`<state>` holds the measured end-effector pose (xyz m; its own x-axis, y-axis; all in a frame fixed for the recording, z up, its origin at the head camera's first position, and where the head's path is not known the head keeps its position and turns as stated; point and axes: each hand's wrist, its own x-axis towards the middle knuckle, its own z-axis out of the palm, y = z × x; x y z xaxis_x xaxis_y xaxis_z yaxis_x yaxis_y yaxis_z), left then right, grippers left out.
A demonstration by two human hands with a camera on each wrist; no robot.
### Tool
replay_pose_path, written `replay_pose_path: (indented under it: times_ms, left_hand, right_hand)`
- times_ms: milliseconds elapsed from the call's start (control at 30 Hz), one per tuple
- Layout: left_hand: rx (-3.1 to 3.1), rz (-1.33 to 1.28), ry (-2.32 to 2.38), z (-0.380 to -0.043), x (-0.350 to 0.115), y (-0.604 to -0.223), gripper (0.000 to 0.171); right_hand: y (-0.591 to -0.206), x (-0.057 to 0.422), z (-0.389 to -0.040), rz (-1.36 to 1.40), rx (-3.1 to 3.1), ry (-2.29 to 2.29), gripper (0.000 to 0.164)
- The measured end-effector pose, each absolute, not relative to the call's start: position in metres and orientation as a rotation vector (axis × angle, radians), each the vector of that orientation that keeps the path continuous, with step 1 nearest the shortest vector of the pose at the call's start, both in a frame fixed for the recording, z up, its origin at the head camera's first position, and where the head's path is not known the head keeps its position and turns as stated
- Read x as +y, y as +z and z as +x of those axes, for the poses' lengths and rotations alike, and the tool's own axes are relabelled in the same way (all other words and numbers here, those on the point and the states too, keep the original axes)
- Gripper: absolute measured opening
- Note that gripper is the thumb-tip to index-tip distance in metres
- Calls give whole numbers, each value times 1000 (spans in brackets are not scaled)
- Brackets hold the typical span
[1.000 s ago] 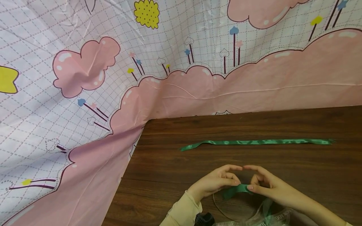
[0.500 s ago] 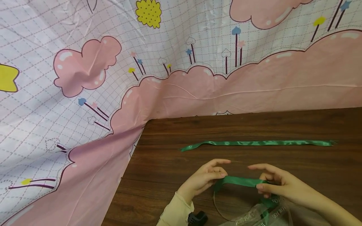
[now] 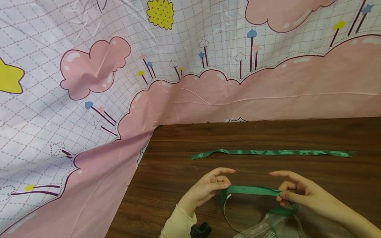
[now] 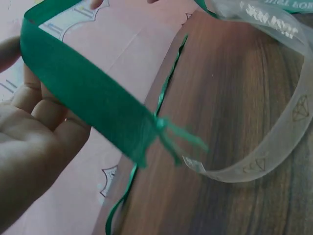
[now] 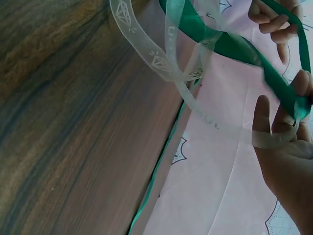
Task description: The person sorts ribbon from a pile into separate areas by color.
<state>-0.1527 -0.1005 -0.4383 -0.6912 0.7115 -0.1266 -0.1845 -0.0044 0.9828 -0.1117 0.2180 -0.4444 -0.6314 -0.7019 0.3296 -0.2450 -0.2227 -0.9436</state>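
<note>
A green ribbon (image 3: 250, 190) is being pinched by the left hand (image 3: 203, 189) and right hand (image 3: 302, 191); tangling is possibly being invited by translucent ribbon (image 4: 254, 171) looping at near right.

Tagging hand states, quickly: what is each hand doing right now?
Left hand: pinching a flat, green satin ribbon.
Right hand: pinching the same ribbon, farther along.

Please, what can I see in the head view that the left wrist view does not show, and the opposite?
Only the head view shows the yellow star, the left sleeve and the black device. Only the left wrist view clearly shows the diamond print on the sheer ribbon. Both show the left hand with the held ribbon, the loose ribbon, the table and the cloth.
</note>
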Motion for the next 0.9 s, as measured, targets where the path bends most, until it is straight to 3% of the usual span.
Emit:
replay_pose_path:
  times_ms: [233,500,900]
  left_hand:
    - [1705,616,1676,-148,-89,-431,42]
    - [1721,700,1600,-146,-84,-433,41]
    - [1669,793,1634,-144,-91,-427,42]
  right_hand:
    - [-440,207,-104,-949,1953,-1814,63]
    - [-440,203,-103,-884,2042,-1819,53]
    - [-447,203,-101,-804,2738,-1520,48]
